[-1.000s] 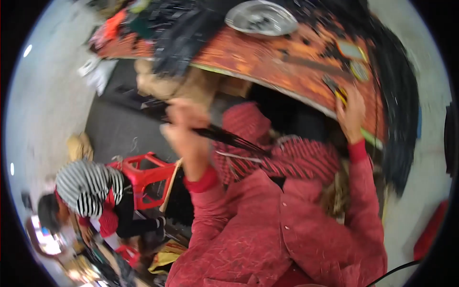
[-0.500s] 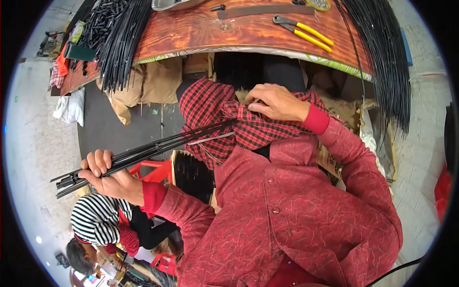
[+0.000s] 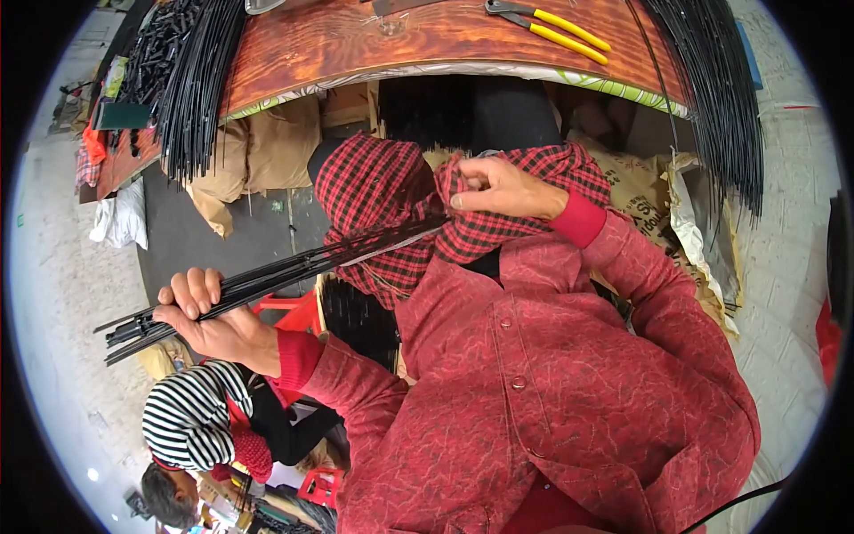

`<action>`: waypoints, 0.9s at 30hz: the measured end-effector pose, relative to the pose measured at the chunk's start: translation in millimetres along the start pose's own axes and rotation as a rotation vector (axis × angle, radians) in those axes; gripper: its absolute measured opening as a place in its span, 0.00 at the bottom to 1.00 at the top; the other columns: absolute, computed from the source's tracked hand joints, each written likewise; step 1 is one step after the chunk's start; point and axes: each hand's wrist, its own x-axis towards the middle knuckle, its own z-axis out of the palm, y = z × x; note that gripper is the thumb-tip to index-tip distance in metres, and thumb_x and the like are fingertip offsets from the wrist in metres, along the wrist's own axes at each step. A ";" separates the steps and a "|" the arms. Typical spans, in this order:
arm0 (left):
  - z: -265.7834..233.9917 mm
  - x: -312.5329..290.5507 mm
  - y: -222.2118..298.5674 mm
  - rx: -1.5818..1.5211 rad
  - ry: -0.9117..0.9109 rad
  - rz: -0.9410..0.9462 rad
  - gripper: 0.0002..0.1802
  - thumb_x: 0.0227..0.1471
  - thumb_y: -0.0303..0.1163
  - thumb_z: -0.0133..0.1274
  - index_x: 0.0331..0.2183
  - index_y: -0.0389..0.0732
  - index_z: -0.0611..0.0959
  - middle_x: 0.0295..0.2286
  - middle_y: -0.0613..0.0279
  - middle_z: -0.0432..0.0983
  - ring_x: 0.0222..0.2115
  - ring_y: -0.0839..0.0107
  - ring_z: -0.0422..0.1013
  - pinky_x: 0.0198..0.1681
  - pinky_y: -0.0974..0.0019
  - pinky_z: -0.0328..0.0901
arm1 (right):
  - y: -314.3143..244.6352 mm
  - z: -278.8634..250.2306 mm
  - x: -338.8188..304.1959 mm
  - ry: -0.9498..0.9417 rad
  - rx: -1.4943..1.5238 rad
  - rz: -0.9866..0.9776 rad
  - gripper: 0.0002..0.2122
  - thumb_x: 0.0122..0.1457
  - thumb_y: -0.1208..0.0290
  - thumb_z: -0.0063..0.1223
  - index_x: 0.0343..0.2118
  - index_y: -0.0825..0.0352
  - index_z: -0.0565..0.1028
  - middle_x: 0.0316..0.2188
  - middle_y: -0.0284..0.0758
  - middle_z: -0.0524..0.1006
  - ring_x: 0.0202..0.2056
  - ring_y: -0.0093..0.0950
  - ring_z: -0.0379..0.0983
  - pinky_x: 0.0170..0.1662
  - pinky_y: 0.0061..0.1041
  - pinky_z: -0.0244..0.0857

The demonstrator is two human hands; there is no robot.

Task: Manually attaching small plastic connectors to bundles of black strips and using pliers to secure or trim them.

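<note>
My left hand (image 3: 218, 325) is closed around a bundle of thin black rods (image 3: 307, 265), which slants up to the right across my lap. The bundle's far end passes into folds of a red-and-black checked cloth (image 3: 374, 182) draped over my knees. My right hand (image 3: 503, 187) is closed, its bent fingers pinching a raised fold of this cloth just above the rods' end. Fingertips of that hand are partly hidden by the fabric.
Ahead, a wooden table (image 3: 356, 44) bears yellow-handled pincers (image 3: 551, 31). Long black rods hang over its edge at the left (image 3: 200, 98) and right (image 3: 712, 107). Brown sacks (image 3: 280, 151) lie beneath. A co-worker in a striped top (image 3: 191, 414) bends over at lower left.
My right hand has pulled a cloth fold up and now pinches it. The left hand and rods moved slightly right. The view has shifted, with the table higher in the picture.
</note>
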 end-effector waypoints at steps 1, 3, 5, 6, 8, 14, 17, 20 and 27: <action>-1.4 3.5 1.9 0.001 0.000 -0.003 0.15 0.63 0.41 0.46 0.33 0.38 0.73 0.19 0.70 0.56 0.20 0.79 0.53 0.24 0.74 0.51 | 2.8 1.7 -0.5 0.001 0.003 0.001 0.08 0.59 0.71 0.54 0.39 0.68 0.74 0.32 0.23 0.73 0.33 0.12 0.65 0.37 0.16 0.63; -1.7 11.1 16.5 0.039 -0.019 0.026 0.16 0.62 0.41 0.46 0.33 0.37 0.74 0.19 0.70 0.57 0.20 0.78 0.53 0.24 0.73 0.52 | -1.4 5.1 1.1 0.074 0.116 0.084 0.09 0.59 0.71 0.55 0.40 0.68 0.74 0.33 0.24 0.73 0.35 0.12 0.66 0.39 0.17 0.63; -2.7 18.0 36.4 0.022 -0.046 0.048 0.16 0.62 0.40 0.47 0.32 0.36 0.76 0.19 0.70 0.57 0.20 0.77 0.54 0.25 0.71 0.52 | 8.6 10.8 0.1 0.163 0.349 0.050 0.08 0.59 0.72 0.54 0.40 0.67 0.74 0.32 0.23 0.73 0.35 0.12 0.67 0.38 0.18 0.64; 1.7 19.1 40.5 0.020 0.008 0.070 0.16 0.60 0.40 0.49 0.30 0.36 0.75 0.18 0.69 0.58 0.20 0.76 0.54 0.25 0.71 0.52 | 34.0 9.8 2.3 0.250 0.188 0.036 0.09 0.57 0.70 0.55 0.37 0.68 0.74 0.30 0.28 0.76 0.33 0.19 0.72 0.36 0.23 0.66; -1.4 18.2 49.3 0.019 0.075 0.104 0.16 0.58 0.40 0.52 0.28 0.37 0.75 0.17 0.68 0.58 0.20 0.76 0.55 0.24 0.71 0.52 | 24.9 10.5 0.5 0.271 -0.418 0.080 0.12 0.55 0.69 0.56 0.40 0.67 0.74 0.29 0.36 0.78 0.30 0.28 0.75 0.35 0.29 0.68; -36.6 7.5 29.1 -0.091 0.229 0.140 0.14 0.59 0.37 0.51 0.27 0.39 0.72 0.18 0.68 0.57 0.20 0.74 0.55 0.25 0.70 0.52 | 1.6 10.3 22.2 0.530 -0.846 -0.168 0.17 0.49 0.67 0.60 0.40 0.69 0.73 0.36 0.43 0.73 0.37 0.42 0.72 0.39 0.39 0.68; -60.8 -1.3 17.4 -0.154 0.334 0.136 0.13 0.59 0.36 0.50 0.26 0.41 0.69 0.17 0.68 0.55 0.20 0.74 0.54 0.26 0.69 0.53 | 2.3 7.1 33.8 0.248 -0.604 -0.330 0.21 0.49 0.66 0.62 0.45 0.69 0.71 0.34 0.40 0.72 0.37 0.36 0.71 0.40 0.32 0.67; -70.0 -13.8 -7.8 -0.254 0.395 0.051 0.14 0.58 0.37 0.51 0.25 0.42 0.68 0.17 0.70 0.54 0.20 0.74 0.53 0.26 0.69 0.52 | -5.1 16.2 34.4 0.076 0.120 -0.115 0.25 0.53 0.63 0.63 0.52 0.68 0.69 0.42 0.34 0.73 0.46 0.25 0.69 0.48 0.24 0.65; -15.0 -26.6 -108.5 -0.702 0.610 -0.300 0.11 0.58 0.31 0.51 0.26 0.42 0.69 0.20 0.69 0.60 0.22 0.76 0.59 0.31 0.71 0.61 | -92.8 2.9 -13.3 0.079 0.516 -0.506 0.21 0.53 0.67 0.59 0.49 0.68 0.70 0.43 0.38 0.72 0.49 0.34 0.68 0.57 0.37 0.59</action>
